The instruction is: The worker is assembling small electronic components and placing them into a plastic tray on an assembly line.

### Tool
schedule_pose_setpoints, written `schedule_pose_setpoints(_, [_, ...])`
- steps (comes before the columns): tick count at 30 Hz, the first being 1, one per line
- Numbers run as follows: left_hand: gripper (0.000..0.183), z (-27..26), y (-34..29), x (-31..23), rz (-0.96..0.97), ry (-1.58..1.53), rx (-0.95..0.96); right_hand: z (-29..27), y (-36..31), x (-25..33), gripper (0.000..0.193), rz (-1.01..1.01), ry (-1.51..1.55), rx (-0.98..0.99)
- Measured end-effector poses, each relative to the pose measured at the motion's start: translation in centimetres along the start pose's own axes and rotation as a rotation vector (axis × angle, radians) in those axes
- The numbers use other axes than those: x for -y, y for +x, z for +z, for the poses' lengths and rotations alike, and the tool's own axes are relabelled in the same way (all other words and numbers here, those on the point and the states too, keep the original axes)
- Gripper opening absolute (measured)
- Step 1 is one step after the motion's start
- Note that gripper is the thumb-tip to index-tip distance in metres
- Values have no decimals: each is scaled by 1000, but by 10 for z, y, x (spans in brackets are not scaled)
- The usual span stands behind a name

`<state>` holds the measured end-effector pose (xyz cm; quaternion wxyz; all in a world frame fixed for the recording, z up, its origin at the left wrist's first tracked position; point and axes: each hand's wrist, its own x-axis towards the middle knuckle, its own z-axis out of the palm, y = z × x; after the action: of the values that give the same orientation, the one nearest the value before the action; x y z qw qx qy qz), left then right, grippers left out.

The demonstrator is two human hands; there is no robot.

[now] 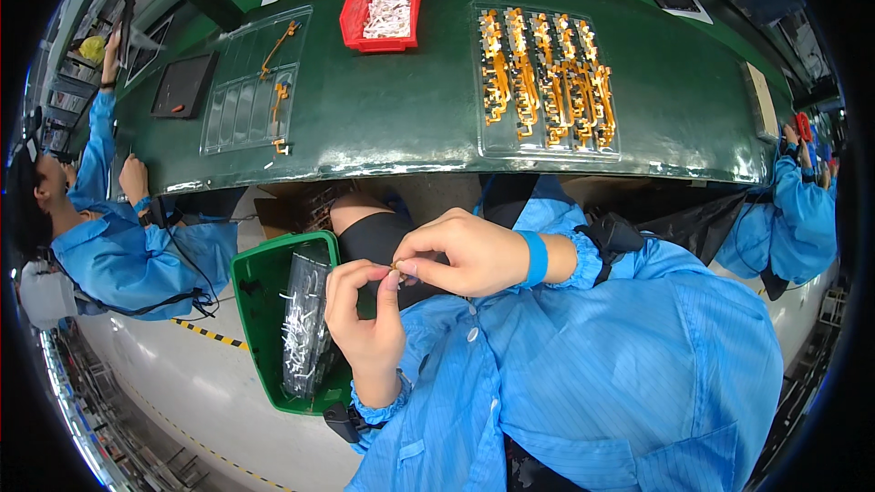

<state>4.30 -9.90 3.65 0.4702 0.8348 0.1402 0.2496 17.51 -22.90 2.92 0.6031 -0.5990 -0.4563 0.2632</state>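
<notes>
Both hands met over the lap, short of the bench (392, 109) edge. Left hand (365, 319): thumb and index closed on a small gold-brown piece (396, 271). Right hand (460, 251): thumb and index closed on the same piece, coming in from about 2 o'clock. Piece mostly hidden by fingertips; couldn't tell its shape or which end was up.

From the piece: red bin (383, 45) with white bits (387, 14) at 12, tray full of orange flex parts (524, 82) at 1, sparser tray (228, 114) at 11, green bin (255, 310) at 8.

My read on doing it well: left grip steady as the anchor, right doing the fine motion. Light pinch on both; if it was a flex like those on the bench, a hard bend could have creased it. Any pull should have run straight and slow, not twisted. Fingertips on the edges, off any contacts.

Main risk: nothing flat directly under the piece, so a slip could have sent it to the lap or floor. Elbows tucked and hands nearer the bench edge would've been safer.
</notes>
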Motion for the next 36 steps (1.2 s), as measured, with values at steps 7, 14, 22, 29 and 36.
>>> schedule_pose_setpoints(7, [10,-16,-19,18,-74,-82,-63,12,17,-4,14,45,-31,259])
schedule_pose_setpoints(14, [11,-44,-40,29,-54,43,-52,40,40,-8,20,180,-54,487])
schedule_pose_setpoints(22, [15,-59,-75,52,7,303,-286,89,61,-21,24,515,209,604])
schedule_pose_setpoints(29, [14,-88,-126,102,-268,331,-971,124,70,-43,24,602,461,444])
schedule_pose_setpoints(36, [32,-98,-116,82,7,483,-433,139,76,-45,24,595,442,477])
